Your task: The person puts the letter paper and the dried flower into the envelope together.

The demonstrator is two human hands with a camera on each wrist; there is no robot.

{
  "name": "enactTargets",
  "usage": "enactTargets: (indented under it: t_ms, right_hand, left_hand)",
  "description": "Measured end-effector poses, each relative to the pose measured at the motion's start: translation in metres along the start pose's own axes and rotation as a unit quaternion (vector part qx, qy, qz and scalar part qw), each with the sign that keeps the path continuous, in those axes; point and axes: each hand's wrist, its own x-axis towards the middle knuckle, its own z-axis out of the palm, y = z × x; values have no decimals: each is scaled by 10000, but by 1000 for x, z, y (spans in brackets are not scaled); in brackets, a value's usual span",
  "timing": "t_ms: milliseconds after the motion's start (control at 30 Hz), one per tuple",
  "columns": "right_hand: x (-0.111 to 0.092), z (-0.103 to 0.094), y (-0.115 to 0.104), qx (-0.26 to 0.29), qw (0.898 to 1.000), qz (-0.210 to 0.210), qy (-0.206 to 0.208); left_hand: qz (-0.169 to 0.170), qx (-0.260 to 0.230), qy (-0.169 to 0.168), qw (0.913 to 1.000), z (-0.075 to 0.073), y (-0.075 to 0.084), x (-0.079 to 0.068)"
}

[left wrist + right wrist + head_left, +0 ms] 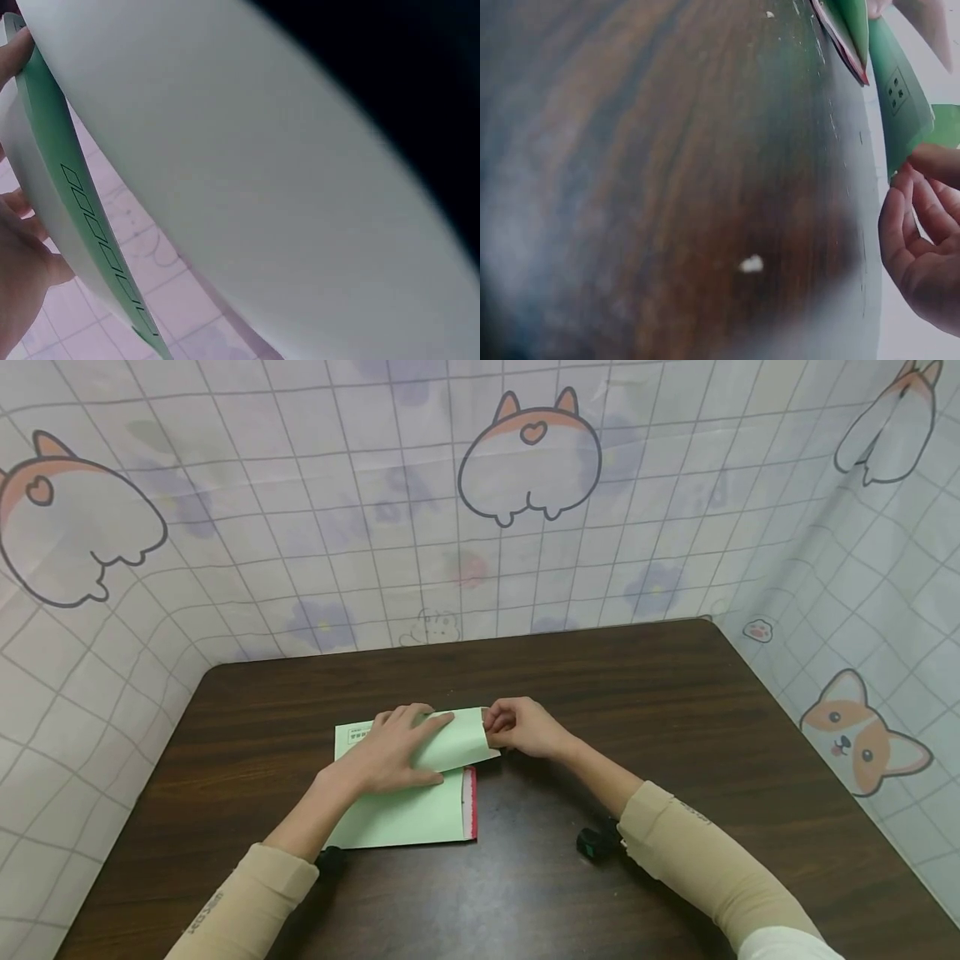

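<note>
A light green envelope (461, 739) is curved up off the table between both hands. My left hand (393, 752) grips it, fingers over its upper part and thumb along the lower edge. At its right end, my right hand (531, 728) pinches the edge between thumb and curled fingers. Beneath lies more green paper (397, 822), flat, with a white and red strip (470, 806) along its right side. Printed boxes run along the envelope (90, 217) in the left wrist view. In the right wrist view, the right fingertips (907, 171) meet the envelope's corner.
The dark wood-grain table (637, 693) stretches around the paper. A small black device (592, 843) sits by the right wrist, and another black piece (330, 860) by the left. A patterned cloth (390, 527) hangs behind the table and at its sides.
</note>
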Motion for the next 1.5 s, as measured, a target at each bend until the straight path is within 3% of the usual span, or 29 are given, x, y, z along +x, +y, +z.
enactTargets:
  t_ms: [433, 1000, 1500]
  right_hand:
    - [-6, -11, -5, -40, 9997, 246, -27]
    - [-8, -18, 2, -190, 9992, 264, -233]
    - [-10, -20, 3, -301, 9982, 308, -417]
  left_hand:
    - [-229, 11, -108, 9997, -7, -3, -4]
    - [-563, -82, -282, 9980, -9, -24, -8]
    - [-795, -363, -812, 9929, -10, -37, -3]
